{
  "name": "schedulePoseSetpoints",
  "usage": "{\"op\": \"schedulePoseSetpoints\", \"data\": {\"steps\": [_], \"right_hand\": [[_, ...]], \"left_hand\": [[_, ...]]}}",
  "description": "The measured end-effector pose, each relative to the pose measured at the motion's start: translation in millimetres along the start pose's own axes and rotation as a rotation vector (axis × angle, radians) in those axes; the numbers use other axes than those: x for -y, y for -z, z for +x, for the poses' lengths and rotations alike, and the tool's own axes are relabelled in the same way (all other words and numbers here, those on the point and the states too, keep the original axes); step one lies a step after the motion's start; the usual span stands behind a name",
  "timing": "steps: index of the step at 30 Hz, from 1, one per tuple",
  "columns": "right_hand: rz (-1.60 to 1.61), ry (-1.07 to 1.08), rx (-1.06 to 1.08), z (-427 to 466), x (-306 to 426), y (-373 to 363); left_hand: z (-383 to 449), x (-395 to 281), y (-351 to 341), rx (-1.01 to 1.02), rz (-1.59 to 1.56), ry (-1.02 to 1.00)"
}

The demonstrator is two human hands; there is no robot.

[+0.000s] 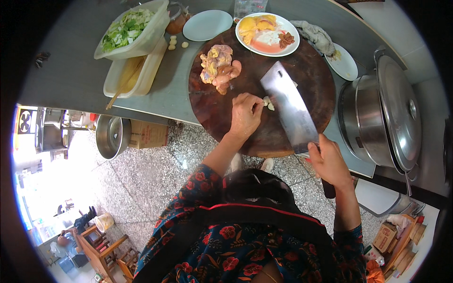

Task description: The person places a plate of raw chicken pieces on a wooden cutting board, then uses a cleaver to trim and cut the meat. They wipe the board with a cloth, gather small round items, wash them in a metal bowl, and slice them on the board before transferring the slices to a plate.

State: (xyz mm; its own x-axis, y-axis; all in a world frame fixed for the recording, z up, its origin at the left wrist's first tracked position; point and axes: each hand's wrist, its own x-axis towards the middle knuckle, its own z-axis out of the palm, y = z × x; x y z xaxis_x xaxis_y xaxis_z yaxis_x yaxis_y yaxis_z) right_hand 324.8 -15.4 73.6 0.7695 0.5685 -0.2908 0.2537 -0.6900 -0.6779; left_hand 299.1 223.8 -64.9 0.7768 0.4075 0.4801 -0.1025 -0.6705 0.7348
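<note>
My right hand (327,159) grips the dark handle of a broad steel cleaver (291,109), whose blade slants over a round wooden chopping block (254,138). Beside the blade's left edge lie small pieces of what looks like peeled garlic (270,106). My left hand (246,113) has its thumb and fingertips together at one piece. Left of it on the block rests a heap of raw poultry parts (220,69) with yellow fat. At the block's far edge stands a white plate (267,51) with yellow fat, reddish liquid and a small brown heap.
At the left, a tub of chopped greens (159,28) sits over another tub (141,86) with chopsticks. Several garlic cloves (172,42) lie near an empty plate (208,25). Right stand a large lidded steel pot (375,116), a grey cloth (315,33) and a small plate (348,67).
</note>
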Motion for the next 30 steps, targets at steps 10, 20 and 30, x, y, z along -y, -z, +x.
{"op": "schedulePoseSetpoints", "data": {"steps": [10, 20, 30], "right_hand": [[0.522, -0.136, 0.187, -7.2, -27.7, 2.6], [0.663, -0.201, 0.249, -5.0, -53.5, -3.6], [0.635, -0.16, 0.289, 7.0, -52.2, -12.2]], "left_hand": [[0.1, -1.1, 1.4, -0.01, 0.035, 0.0], [1.7, -2.2, 1.4, 0.015, 0.074, 0.017], [1.7, -1.7, 1.5, 0.028, 0.073, 0.025]]}}
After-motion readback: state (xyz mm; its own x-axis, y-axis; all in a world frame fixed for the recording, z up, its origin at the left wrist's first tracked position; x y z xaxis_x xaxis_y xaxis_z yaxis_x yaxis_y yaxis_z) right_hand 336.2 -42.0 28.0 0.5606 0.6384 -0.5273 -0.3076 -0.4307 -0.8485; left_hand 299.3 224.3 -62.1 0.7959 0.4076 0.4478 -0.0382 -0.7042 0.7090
